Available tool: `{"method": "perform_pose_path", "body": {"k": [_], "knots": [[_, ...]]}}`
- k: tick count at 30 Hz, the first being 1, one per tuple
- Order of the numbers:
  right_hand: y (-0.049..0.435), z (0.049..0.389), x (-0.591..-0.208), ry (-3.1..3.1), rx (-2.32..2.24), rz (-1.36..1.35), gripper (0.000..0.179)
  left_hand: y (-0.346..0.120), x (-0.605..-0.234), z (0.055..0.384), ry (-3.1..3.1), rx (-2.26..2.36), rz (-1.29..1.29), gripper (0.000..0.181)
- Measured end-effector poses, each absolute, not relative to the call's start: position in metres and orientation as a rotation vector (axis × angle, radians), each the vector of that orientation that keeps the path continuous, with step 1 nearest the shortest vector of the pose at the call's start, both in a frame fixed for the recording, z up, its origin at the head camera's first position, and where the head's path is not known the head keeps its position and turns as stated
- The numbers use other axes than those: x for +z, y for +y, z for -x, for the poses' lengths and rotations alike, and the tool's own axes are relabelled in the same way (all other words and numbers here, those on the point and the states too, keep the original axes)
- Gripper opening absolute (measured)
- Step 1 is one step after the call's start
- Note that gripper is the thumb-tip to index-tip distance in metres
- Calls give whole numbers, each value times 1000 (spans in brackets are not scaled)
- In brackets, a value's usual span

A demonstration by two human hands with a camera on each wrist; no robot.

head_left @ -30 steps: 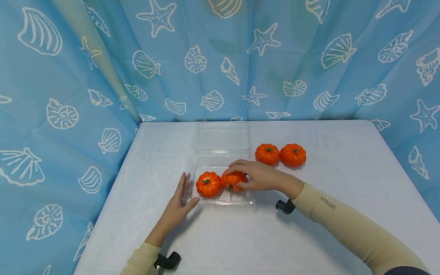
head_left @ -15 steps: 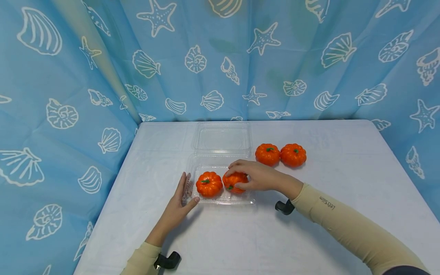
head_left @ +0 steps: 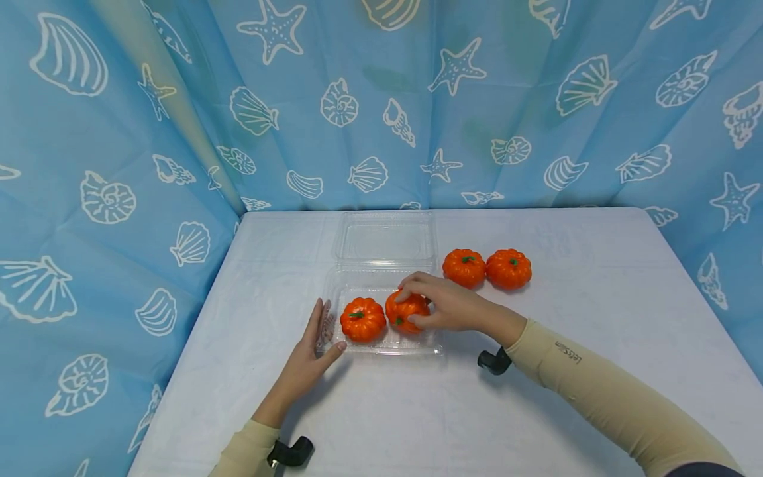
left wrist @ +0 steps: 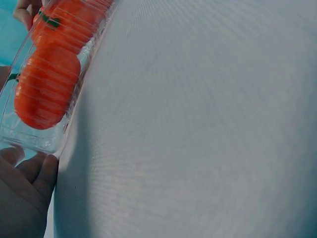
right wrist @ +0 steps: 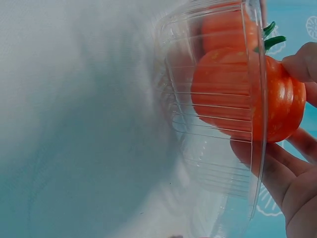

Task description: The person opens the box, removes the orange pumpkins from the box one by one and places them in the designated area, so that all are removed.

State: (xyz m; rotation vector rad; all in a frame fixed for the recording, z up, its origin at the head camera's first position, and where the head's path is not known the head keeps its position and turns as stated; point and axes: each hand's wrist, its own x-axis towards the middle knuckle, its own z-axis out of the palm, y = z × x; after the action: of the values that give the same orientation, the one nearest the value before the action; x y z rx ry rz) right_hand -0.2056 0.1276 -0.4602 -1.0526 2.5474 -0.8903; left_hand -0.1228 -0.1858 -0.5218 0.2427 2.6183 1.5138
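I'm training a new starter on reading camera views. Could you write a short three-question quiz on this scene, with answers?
1. How many orange pumpkins lie outside the clear container?

2. True or false: the lid is closed over the clear container.

3. What does the right hand grip?
A) The lid
B) A pumpkin
C) The other hand

Key
1. Two, side by side.
2. False: the lid lies open.
3. B
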Motion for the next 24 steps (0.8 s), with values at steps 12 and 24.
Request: {"method": "perform_pose_path", "body": {"k": [12,24], "knots": [[131,205,-462,2515,-1092,1026,25,-186,-522,122,2617,1527,-252,98],[139,204,-464,2472,-1324,937,31,-186,-522,123,2617,1522,-252,98]]}}
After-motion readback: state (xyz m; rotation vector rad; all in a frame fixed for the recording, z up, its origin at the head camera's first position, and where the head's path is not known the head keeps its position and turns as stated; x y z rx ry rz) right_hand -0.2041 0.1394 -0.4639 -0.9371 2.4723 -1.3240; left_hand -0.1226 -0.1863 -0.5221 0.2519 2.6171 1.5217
